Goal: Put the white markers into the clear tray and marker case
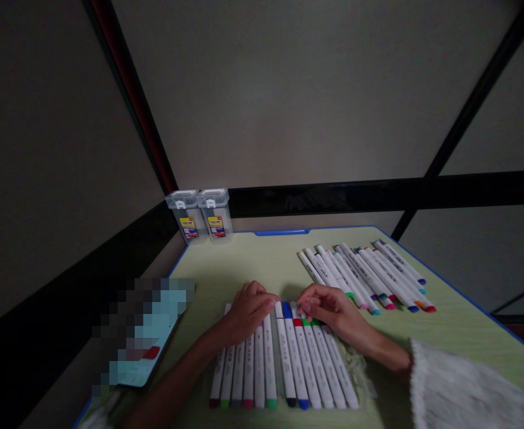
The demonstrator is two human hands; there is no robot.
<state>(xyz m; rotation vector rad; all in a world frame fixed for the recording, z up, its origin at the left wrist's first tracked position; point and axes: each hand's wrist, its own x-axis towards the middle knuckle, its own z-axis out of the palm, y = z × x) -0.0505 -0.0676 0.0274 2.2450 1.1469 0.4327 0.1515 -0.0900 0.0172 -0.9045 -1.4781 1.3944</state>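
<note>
White markers (259, 369) with coloured ends lie side by side in a row, with a narrow gap splitting them into two groups. Clear plastic (364, 378) shows at the row's right edge. My left hand (249, 313) rests over the far ends of the left group, its fingers curled and thumb pressed near the index finger. Over the far ends of the right group, my right hand (331, 313) is closed, thumb against bent fingers, close to the red and green marker ends. Whatever lies within either hand's fingers is hidden.
More white markers (355, 274) lie loosely piled at the table's right rear. Two clear lidded boxes (215, 217) with labels stand at the back left corner. A partly blurred light-blue flat object (155, 333) lies at left. The table (458, 339) has a blue edge.
</note>
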